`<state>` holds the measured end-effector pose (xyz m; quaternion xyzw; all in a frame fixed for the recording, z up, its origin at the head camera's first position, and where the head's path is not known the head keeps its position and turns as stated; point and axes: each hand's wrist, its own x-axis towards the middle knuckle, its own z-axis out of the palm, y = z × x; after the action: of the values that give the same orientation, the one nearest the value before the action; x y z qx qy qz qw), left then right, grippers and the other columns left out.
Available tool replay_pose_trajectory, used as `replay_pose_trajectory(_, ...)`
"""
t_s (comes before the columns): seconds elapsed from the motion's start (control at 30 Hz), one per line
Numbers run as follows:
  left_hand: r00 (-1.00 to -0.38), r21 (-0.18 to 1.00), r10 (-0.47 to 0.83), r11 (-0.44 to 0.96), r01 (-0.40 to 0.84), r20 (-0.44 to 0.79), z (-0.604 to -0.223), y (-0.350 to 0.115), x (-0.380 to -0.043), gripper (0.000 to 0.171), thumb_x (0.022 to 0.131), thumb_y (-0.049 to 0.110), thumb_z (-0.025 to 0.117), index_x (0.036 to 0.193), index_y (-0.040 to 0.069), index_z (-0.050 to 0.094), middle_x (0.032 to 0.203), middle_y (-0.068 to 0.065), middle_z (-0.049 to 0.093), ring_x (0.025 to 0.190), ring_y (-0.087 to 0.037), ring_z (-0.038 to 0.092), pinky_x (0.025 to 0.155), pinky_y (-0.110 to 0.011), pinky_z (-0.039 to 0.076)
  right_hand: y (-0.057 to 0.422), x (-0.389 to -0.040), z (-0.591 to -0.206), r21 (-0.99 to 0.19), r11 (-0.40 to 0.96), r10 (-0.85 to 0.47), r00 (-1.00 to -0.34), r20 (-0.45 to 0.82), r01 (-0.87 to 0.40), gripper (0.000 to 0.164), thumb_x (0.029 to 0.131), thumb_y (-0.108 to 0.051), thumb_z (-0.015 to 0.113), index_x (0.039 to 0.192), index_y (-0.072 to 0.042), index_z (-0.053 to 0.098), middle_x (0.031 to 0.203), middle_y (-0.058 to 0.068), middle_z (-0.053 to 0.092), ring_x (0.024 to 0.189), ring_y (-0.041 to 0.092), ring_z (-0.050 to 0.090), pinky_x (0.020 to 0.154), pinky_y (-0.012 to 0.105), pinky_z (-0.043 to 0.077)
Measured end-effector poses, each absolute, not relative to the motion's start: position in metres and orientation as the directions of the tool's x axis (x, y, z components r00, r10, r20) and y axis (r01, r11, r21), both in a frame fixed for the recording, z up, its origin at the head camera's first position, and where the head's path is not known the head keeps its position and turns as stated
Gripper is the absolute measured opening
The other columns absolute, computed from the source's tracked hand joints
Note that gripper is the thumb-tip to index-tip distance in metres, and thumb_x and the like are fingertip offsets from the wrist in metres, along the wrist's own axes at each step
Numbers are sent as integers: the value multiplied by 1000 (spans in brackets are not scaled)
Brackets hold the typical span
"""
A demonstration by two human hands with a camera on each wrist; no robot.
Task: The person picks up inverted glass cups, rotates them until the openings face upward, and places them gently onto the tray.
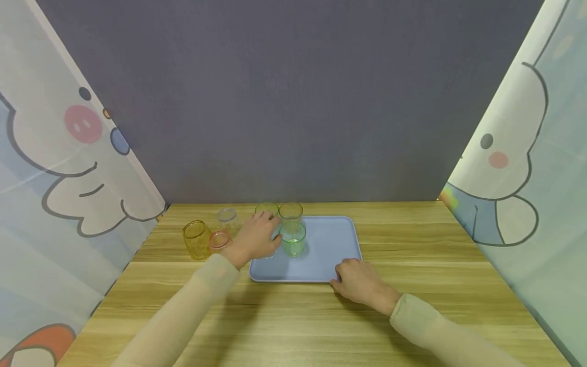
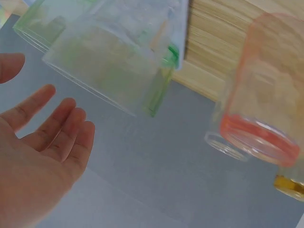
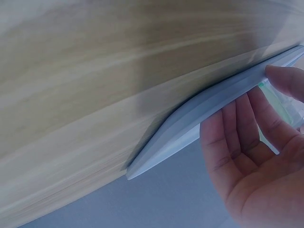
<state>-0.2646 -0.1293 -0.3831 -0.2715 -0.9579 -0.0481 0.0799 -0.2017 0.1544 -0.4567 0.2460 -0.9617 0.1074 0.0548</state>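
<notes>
My left hand [image 1: 259, 235] hovers over the left side of a light-blue tray [image 1: 327, 250], its fingers relaxed and apart from the glasses in the left wrist view. Beneath and beside it stands a clear glass [image 2: 99, 66], mostly hidden by the hand in the head view. Just right of the thumb is a green glass [image 1: 293, 242] on the tray. Behind stand a green-rimmed glass [image 1: 266, 208] and a brownish glass [image 1: 291, 210]. My right hand [image 1: 359, 280] grips the tray's near right corner, thumb outside the rim [image 3: 228, 95] and fingers curled over it.
Left of the tray, on the wooden table [image 1: 293, 321], stand an amber glass [image 1: 197, 242], a pink-rimmed glass [image 1: 220, 239] and a clear glass [image 1: 227, 216]. A grey panel [image 1: 293, 102] rises at the back edge, with printed curtains [image 1: 564, 178] on both sides.
</notes>
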Motion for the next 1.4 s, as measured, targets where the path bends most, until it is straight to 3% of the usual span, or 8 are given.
replay_pose_trajectory(0.3,-850,34,487,864,503,199,-380,-154,-264,41,97,27,65,127,-1,64,116,-14,59,107,-34,55,92,-53,47,153,-203,-456,-189,858,-454,-877,155,-477,36,86,-27,79,60,-19,55,63,-7,52,57,11,52,46,33,45)
replay_pose_trajectory(0.57,-872,57,448,883,467,197,-375,-174,-263,44,98,27,64,129,-3,63,123,-18,59,118,-39,54,103,-56,42,154,-202,-457,-176,858,-458,-874,162,-482,36,86,-27,79,60,-18,55,63,-6,52,56,11,51,45,32,44)
replay_pose_trajectory(0.87,-886,52,410,901,430,217,-372,-197,-259,43,96,24,65,127,-6,63,123,-21,61,118,-43,54,105,-58,42,154,-203,-457,-173,865,-449,-880,154,-471,36,85,-29,79,61,-18,56,63,-6,53,58,13,53,47,35,46)
replay_pose_trajectory(1.13,-914,53,369,923,382,169,-379,-216,-258,46,96,24,63,129,-8,62,133,-28,56,125,-45,51,106,-59,41,154,-203,-457,-163,868,-448,-881,155,-470,36,85,-29,79,61,-18,56,63,-6,52,58,13,52,47,34,45)
replay_pose_trajectory(1.4,-944,58,322,943,326,72,-386,-230,-255,51,95,26,57,135,-6,58,134,-29,53,120,-48,53,99,-64,43,154,-202,-456,-173,862,-452,-877,165,-477,36,85,-28,79,60,-18,55,63,-6,51,57,12,52,46,33,44)
